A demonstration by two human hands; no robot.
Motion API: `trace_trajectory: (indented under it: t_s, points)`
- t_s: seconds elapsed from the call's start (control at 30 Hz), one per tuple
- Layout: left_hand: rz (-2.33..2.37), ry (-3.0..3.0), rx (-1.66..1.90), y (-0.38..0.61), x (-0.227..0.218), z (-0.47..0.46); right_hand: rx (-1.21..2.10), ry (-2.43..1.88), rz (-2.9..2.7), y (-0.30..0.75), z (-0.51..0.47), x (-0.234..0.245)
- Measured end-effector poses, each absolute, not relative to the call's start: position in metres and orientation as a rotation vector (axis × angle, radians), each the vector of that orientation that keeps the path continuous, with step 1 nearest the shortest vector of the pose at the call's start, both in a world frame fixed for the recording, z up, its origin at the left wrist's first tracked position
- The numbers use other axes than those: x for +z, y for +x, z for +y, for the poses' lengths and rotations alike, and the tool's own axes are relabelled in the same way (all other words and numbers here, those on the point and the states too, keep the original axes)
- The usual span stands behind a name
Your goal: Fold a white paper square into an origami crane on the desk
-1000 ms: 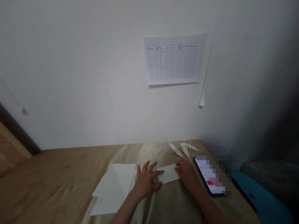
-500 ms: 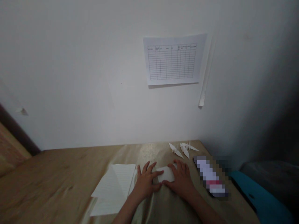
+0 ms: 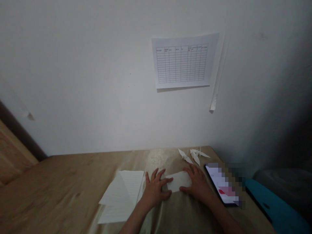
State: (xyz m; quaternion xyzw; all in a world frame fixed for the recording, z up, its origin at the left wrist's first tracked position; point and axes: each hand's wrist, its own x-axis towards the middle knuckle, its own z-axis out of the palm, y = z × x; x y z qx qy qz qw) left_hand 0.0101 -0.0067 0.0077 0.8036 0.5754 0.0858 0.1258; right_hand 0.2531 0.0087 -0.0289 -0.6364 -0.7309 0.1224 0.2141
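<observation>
A small white piece of paper lies flat on the cloth-covered table between my hands. My left hand has its fingers spread, with the index fingertip and thumb at the paper's left edge. At the right end, my right hand rests with thumb and fingers apart, covering that side of the paper. Several folded white paper birds lie beyond my right hand. Left of my left hand are larger lined paper sheets, overlapping one another, the upper one with a diagonal crease.
A phone with a lit, partly blurred screen lies to the right. Past the table's right edge is a turquoise object. A printed table sheet hangs on the wall behind. The brown tablecloth has wrinkles.
My right hand has slid to the right, away from my left hand, and more of the small paper shows between them. The whole view has shifted slightly.
</observation>
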Motion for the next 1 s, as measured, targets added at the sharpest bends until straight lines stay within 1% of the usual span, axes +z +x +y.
trace_trajectory:
  t_s: [0.23, 0.4, 0.67, 1.0]
  points:
    - [1.675, 2.336, 0.234, 0.011, 0.011, -0.008, 0.445, -1.797, -1.962, 0.284, 0.013, -0.034]
    - [1.672, 2.344, 0.217, 0.009, 0.008, -0.007, 0.507, -1.722, -1.971, 0.294, 0.015, -0.041]
    - [1.650, 2.351, 0.250, 0.008, 0.004, -0.008, 0.447, -1.681, -1.954, 0.289, 0.018, -0.051]
    - [1.657, 2.350, 0.282, 0.005, -0.002, -0.007, 0.522, -1.634, -1.906, 0.299, 0.027, -0.058]
